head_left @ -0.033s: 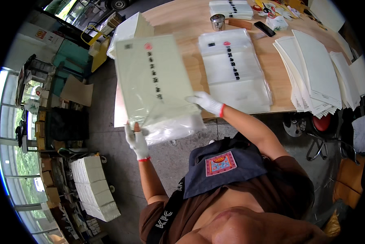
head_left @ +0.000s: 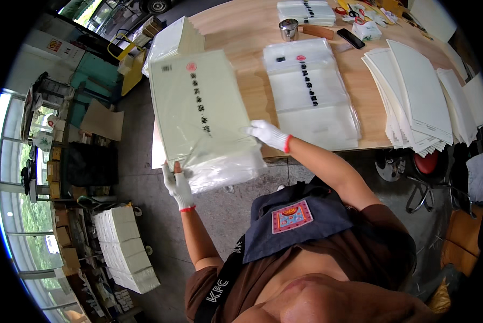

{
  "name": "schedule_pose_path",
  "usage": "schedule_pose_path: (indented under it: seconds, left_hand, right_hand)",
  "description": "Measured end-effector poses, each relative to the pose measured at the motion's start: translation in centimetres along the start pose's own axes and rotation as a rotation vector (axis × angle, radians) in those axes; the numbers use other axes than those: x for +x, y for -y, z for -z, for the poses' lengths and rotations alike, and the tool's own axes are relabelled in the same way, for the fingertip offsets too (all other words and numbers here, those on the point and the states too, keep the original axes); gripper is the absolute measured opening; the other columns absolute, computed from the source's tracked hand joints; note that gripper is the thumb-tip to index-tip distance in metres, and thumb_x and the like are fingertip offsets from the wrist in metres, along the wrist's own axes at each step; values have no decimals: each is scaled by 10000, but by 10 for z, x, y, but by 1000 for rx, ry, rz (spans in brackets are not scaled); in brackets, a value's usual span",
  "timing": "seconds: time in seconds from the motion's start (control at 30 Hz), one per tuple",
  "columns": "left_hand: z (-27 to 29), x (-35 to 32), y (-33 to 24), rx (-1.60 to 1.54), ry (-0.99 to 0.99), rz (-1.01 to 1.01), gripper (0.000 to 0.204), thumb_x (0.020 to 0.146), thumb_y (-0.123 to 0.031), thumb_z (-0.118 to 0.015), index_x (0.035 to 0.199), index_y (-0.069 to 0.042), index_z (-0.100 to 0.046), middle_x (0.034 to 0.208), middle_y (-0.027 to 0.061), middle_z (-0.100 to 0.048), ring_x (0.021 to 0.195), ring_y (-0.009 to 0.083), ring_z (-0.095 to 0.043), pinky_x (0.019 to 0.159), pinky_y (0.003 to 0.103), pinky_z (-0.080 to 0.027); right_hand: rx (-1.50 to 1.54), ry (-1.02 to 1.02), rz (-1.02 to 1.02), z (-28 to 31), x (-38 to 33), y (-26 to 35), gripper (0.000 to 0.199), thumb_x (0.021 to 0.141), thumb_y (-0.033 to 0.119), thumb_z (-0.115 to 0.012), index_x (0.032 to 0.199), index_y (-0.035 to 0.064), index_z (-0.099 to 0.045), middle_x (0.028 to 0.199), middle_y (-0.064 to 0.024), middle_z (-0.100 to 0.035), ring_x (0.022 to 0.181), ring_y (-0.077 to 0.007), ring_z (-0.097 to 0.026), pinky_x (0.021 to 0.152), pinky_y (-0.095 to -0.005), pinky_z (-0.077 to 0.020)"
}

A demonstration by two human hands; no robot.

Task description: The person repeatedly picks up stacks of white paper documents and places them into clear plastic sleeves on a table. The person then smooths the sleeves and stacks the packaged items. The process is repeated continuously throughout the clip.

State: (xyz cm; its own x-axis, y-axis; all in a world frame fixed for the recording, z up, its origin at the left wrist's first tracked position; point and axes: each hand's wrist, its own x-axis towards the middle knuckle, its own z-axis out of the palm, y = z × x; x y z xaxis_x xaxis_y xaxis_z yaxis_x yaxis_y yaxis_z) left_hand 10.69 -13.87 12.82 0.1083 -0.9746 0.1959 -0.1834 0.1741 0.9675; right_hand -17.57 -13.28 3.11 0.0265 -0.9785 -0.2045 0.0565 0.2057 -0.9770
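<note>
- Head view, centre left of the frame: a person in white work gloves holds a bagged sheaf of pale paper (head_left: 201,116) out past the near edge of a wooden table (head_left: 252,37).
- Left hand (head_left: 178,183), lower left of the bundle, has its fingers closed on the bottom corner of the clear plastic sleeve; right hand (head_left: 267,134) grips the lower right edge, fingers curled over it.
- Bundle hangs over open floor, its loose plastic end bunched below the sheets; the risk, judging from this, is that the paper slides out of the slack sleeve if the near end dips.
- Gloved fingers on smooth film could slip, dropping the sheaf to the floor.
- Stack of empty clear bags (head_left: 311,94) lies flat at upper centre; a swing of the bundle could push them askew.
- Fanned white paper sheets (head_left: 422,99) sit at upper right, overhanging the table edge, and look easily knocked by the right elbow.
- Small metal tin (head_left: 288,28) stands near the top, well apart from both hands.
</note>
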Motion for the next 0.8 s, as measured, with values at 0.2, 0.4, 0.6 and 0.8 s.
schedule_pose_path:
  seconds: [0.2,0.4,0.6,0.8]
  left_hand:
    - [48,38,109,814,309,39,595,858,-305,-519,1407,-147,-350,1398,181,-398,1256,355,-396,986,442,-372]
    - [-45,25,43,834,16,-681,513,737,-73,-669,1229,-48,-525,1288,174,-508,1165,372,-468,965,435,-394]
    - [-243,-64,27,447,747,-642,276,720,-183,-715,982,-163,-632,1010,74,-616,992,287,-550,840,396,-446]
    - [-351,-90,85,785,1097,-660,168,765,-306,-650,834,-154,-662,962,76,-622,955,266,-562,841,414,-414]
  right_hand:
    - [-267,-77,27,-27,16,-16,300,851,282,-657,964,21,-562,750,-55,-615,659,-132,-593,548,-270,-466]
    - [104,237,-301,-16,-101,-15,407,808,180,-687,1144,5,-535,845,-63,-660,635,-114,-614,542,-227,-494]
    - [88,26,-343,31,-153,-78,357,785,177,-632,1063,-38,-574,768,-62,-650,575,-106,-586,492,-226,-472]
    - [236,-183,-229,50,-182,-85,195,862,185,-624,992,52,-568,760,-48,-640,610,-119,-605,526,-245,-487]
